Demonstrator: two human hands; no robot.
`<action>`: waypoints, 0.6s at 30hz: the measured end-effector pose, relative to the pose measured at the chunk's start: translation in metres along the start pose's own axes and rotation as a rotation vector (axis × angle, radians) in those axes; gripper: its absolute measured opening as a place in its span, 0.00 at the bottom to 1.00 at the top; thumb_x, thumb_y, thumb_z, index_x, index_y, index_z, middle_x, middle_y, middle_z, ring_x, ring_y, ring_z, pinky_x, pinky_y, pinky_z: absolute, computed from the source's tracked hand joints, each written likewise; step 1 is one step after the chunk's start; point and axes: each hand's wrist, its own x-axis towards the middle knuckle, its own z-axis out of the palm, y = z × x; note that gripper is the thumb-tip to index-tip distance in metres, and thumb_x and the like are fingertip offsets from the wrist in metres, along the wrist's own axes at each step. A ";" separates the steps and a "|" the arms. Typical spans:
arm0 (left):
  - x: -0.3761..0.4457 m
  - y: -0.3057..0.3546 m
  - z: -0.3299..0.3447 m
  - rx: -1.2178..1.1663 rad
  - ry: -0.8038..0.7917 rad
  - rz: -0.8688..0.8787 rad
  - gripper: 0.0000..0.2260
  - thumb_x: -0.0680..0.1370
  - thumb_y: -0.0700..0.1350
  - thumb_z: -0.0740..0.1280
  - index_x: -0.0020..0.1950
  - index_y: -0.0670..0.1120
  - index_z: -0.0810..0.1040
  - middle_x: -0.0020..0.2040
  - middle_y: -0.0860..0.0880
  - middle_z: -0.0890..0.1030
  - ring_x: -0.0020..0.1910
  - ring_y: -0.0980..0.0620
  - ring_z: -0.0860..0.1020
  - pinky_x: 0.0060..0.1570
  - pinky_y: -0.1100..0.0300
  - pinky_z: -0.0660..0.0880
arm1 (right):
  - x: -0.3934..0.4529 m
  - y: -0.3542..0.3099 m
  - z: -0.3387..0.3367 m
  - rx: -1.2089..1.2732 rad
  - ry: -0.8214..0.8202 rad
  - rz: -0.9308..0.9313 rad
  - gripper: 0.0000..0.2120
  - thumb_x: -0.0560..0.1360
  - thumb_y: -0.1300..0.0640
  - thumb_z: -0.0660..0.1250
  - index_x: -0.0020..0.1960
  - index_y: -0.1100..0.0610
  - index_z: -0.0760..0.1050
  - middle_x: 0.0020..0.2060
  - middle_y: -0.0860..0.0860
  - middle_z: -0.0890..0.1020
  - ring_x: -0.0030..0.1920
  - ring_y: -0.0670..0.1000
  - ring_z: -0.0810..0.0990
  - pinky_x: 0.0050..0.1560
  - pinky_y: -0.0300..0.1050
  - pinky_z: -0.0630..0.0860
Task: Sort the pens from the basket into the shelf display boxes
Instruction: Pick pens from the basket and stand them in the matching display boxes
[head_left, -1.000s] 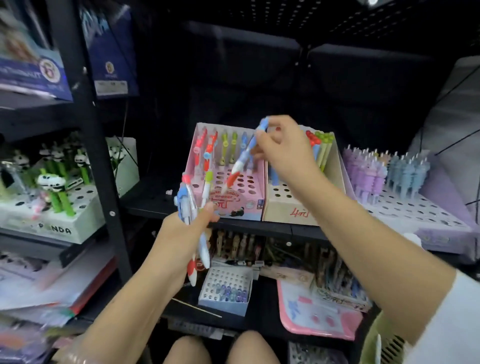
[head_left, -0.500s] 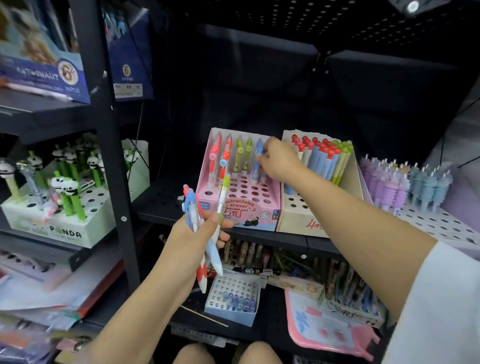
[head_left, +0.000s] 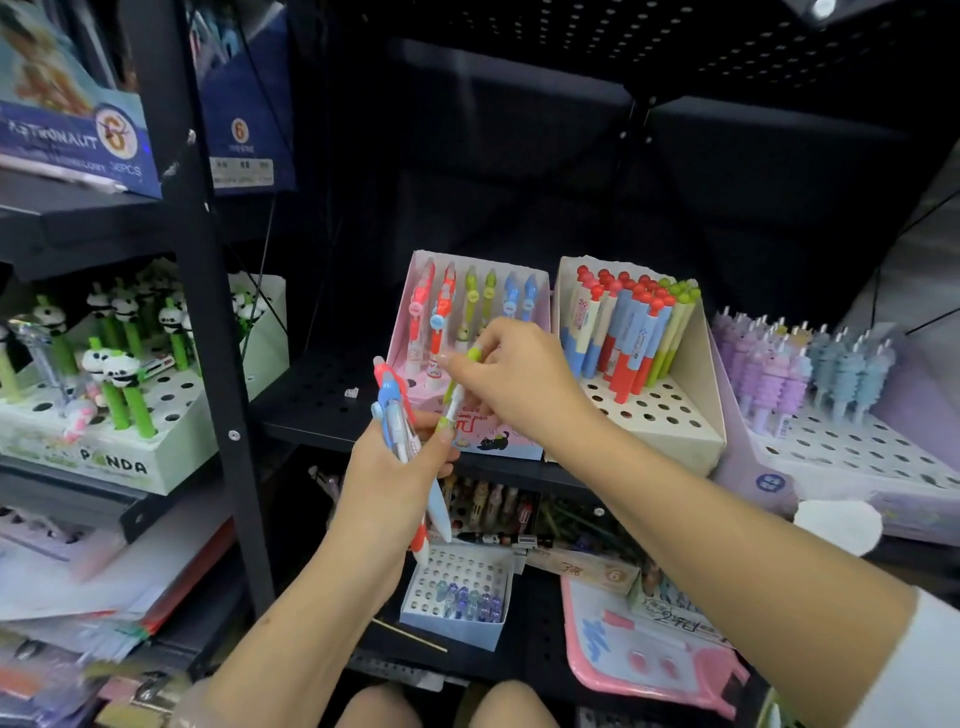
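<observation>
The right hand (head_left: 511, 374) pinches the green pen (head_left: 460, 389) near its cap, its long axis near upright, tip down in the left hand (head_left: 387, 467), which grips the bundle (head_left: 400, 421). The pink box (head_left: 470, 332) lies just behind.

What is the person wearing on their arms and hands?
Both the left hand and the right hand are bare, with no gloves, and I see no rings. The forearms are bare too. A white sleeve covers the right upper arm. Something at the left wrist is too blurred to identify.
</observation>
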 end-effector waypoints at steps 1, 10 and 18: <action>0.000 0.000 0.000 0.007 0.004 0.011 0.02 0.76 0.43 0.67 0.45 0.50 0.77 0.37 0.54 0.82 0.38 0.61 0.81 0.37 0.68 0.73 | 0.001 0.000 -0.001 0.018 -0.011 0.007 0.13 0.74 0.49 0.68 0.39 0.57 0.70 0.33 0.56 0.82 0.29 0.50 0.78 0.35 0.47 0.79; 0.000 0.006 0.006 0.150 0.047 0.079 0.04 0.77 0.43 0.66 0.42 0.47 0.78 0.42 0.40 0.80 0.38 0.51 0.77 0.34 0.66 0.71 | 0.001 0.007 -0.009 0.240 -0.100 0.094 0.10 0.75 0.52 0.68 0.39 0.56 0.73 0.26 0.51 0.80 0.24 0.46 0.78 0.27 0.37 0.77; 0.003 0.006 0.006 0.146 0.048 0.082 0.08 0.77 0.48 0.65 0.38 0.55 0.75 0.40 0.48 0.77 0.36 0.54 0.73 0.32 0.68 0.69 | 0.008 0.001 -0.021 0.114 -0.071 0.030 0.09 0.76 0.54 0.65 0.40 0.56 0.70 0.29 0.52 0.82 0.25 0.44 0.79 0.27 0.34 0.74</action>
